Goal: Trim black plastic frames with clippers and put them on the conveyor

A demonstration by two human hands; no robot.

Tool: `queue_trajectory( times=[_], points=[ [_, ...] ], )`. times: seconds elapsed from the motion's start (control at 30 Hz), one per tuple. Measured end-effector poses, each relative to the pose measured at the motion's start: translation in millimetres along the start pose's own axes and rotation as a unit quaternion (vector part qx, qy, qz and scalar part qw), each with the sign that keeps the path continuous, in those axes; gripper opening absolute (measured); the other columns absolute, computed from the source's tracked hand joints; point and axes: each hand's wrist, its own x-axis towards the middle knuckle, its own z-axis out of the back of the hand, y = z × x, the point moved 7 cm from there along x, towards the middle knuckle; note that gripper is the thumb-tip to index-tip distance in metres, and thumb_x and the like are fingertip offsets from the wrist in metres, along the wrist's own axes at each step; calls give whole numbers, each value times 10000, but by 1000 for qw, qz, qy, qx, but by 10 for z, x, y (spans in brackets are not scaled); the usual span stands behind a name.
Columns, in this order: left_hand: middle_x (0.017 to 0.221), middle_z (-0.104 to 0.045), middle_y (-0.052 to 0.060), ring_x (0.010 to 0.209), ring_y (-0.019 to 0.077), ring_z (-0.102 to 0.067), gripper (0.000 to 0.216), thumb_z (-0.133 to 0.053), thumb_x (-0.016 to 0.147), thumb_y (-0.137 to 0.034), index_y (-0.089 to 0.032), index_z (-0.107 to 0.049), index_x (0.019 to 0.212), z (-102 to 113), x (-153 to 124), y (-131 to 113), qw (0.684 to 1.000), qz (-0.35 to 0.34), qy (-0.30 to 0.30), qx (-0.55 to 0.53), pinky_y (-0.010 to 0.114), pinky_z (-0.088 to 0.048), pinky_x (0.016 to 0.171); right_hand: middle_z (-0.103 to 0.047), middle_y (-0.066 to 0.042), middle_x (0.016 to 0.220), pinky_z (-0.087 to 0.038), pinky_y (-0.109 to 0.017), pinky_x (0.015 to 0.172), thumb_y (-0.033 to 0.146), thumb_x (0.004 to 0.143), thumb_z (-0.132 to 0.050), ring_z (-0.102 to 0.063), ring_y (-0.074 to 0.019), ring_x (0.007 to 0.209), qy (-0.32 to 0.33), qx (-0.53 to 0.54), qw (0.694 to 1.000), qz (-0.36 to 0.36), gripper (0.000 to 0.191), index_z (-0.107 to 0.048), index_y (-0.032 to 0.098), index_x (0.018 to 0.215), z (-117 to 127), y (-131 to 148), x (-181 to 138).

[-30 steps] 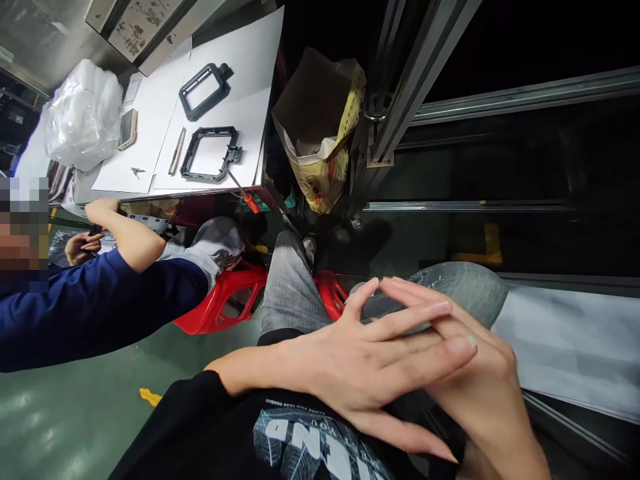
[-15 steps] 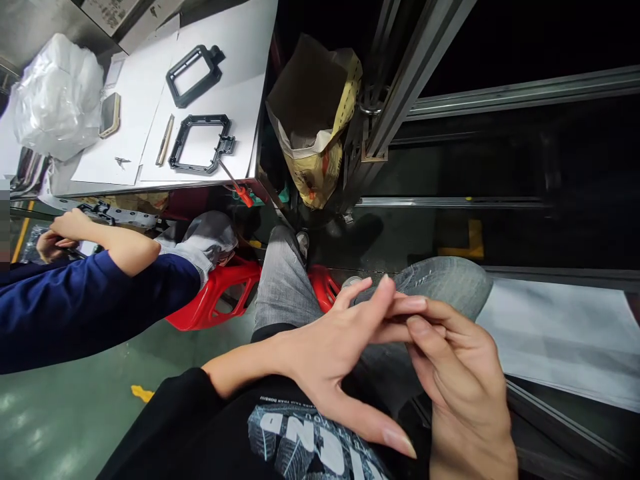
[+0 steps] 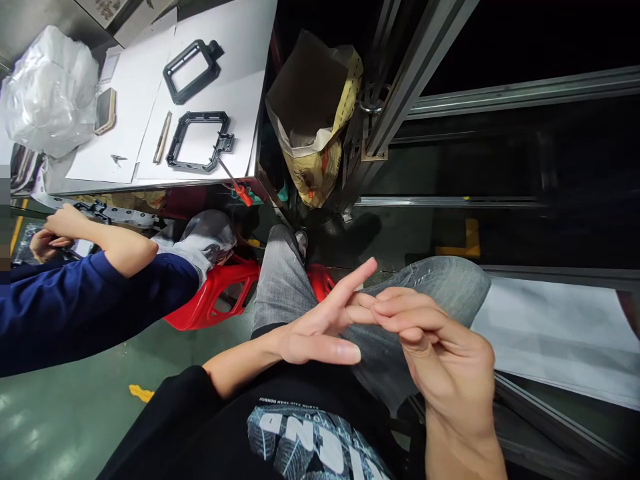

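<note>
Above my lap, my left hand (image 3: 325, 327) is open, its thumb and one finger stretched apart. My right hand (image 3: 445, 347) is closed around the fingertips of the left; no object shows between them. On the table up to the left lie two black rectangular frames, one plain-faced frame (image 3: 173, 90) and one frame with clips and a hinged tab (image 3: 175, 143). A red-handled screwdriver (image 3: 243, 193) sticks out over the table edge beside the nearer frame. A slim metallic pen-like tool (image 3: 163, 138) lies left of that frame.
The white-covered table (image 3: 240, 60) also holds a phone (image 3: 105, 111), small metal bits (image 3: 119, 159) and clear plastic bags (image 3: 50, 93). An open paper sack (image 3: 315, 160) stands beside a metal post (image 3: 420, 67). At left, a co-worker's blue sleeve (image 3: 100, 300) is near a red stool (image 3: 215, 293).
My left hand has turned and its thumb has drawn in to the left and up. The right hand has shifted slightly left, still holding the left fingers.
</note>
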Motion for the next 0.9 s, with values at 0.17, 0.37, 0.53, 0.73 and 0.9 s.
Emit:
queue_trajectory(
  times=[0.17, 0.37, 0.53, 0.73, 0.9],
  points=[
    [1227, -709, 132, 1128, 279, -641, 1173, -774, 873, -620, -246, -148, 1792, 107, -2, 51, 995, 19, -76, -55, 451, -474, 1101, -771, -50, 1110, -686, -398, 938, 242, 1066, -673, -728, -249, 1179, 0, 10, 1000, -26, 169, -791, 316, 1161, -90, 28, 29],
    [842, -595, 1, 738, 165, -637, 959, -793, 891, -492, -185, -406, 1713, 164, 23, -81, 986, -16, -141, -90, 285, -480, 757, -771, -78, 1191, -660, -470, 1047, 369, 1078, -658, -738, -268, 1211, 1, 113, 993, -43, 299, -704, 305, 1366, -89, -56, -39],
    [469, -410, -79, 317, 90, -336, 621, -537, 1043, -492, -63, -690, 1466, 312, -34, -153, 967, -42, -234, -88, 219, -185, 371, -814, -82, 1108, -572, -513, 1154, 462, 1078, -633, -709, -292, 1292, -11, 84, 996, -38, 429, -636, 292, 1471, -32, -87, -83],
    [524, -581, -12, 489, 110, -517, 561, -552, 1085, -616, -110, -781, 1167, 301, 67, 32, 983, 72, -166, 6, 225, -346, 532, -826, -49, 982, -501, -592, 1187, 488, 1127, -543, -682, -296, 1305, 17, 37, 999, -3, 530, -508, 298, 1620, -49, -59, -80],
    [864, -646, 10, 734, 106, -542, 502, -876, 895, -576, -128, -706, 1044, 391, 75, 168, 975, 102, -187, 64, 244, -425, 692, -820, -72, 1087, -505, -624, 1196, 500, 1137, -558, -707, -314, 1301, 92, -64, 993, -23, 618, -416, 297, 1703, -107, -303, -115]
  ],
)
